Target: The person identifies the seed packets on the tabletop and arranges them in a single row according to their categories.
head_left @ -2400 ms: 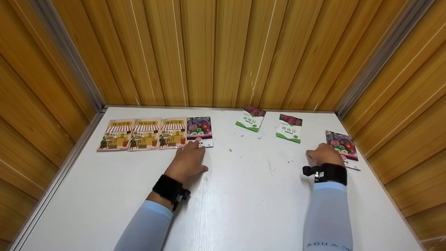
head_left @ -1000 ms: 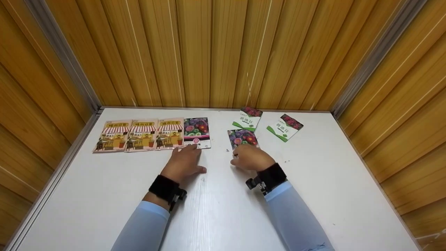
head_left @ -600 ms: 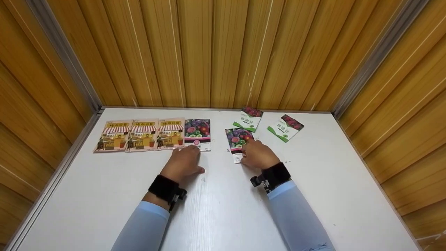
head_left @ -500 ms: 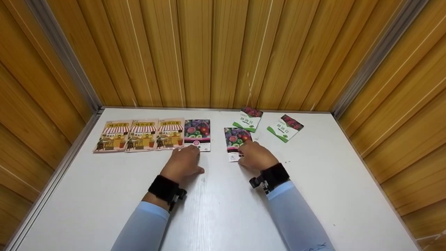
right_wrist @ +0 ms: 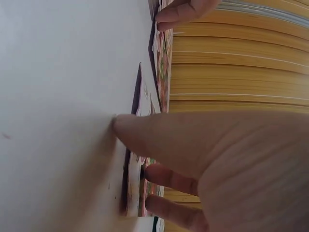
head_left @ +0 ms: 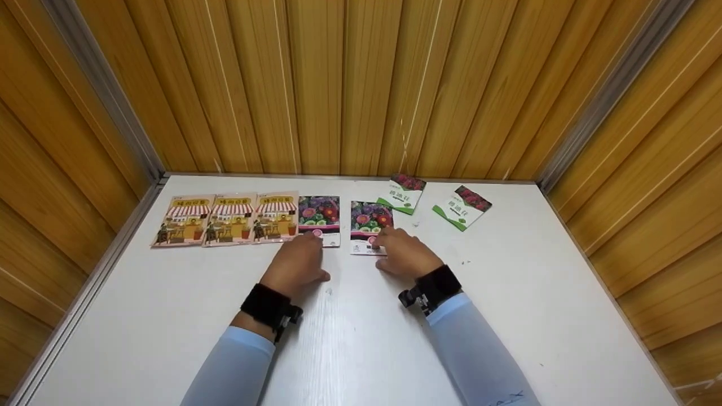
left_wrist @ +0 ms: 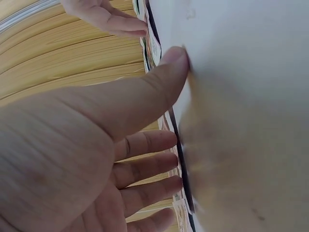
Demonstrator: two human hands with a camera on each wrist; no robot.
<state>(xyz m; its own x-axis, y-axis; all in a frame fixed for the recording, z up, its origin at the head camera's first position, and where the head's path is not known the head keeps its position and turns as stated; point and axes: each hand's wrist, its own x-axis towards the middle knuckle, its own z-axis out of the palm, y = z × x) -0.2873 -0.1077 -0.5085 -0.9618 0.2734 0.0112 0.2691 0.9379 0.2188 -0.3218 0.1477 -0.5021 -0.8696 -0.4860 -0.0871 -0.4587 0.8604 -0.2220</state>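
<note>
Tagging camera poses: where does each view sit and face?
Head: head-worn, looks forward and down at packets on the table; left hand, right hand, sleeves show.
Left wrist: at that wrist, looks along the left hand; right hand beyond.
Right wrist: likewise along the right hand; left hand beyond.
Both wrist views share hands, table, wall.

The left hand (head_left: 294, 260) and right hand (head_left: 410, 252) are bare. A close-fitting light-blue left sleeve (head_left: 230, 369) pairs with a matching right sleeve (head_left: 479, 358) bearing dark lettering (head_left: 506, 398). A wide black left wristband (head_left: 265, 307) and similar right wristband (head_left: 440, 286) carry small dark mounts (head_left: 407, 299).
</note>
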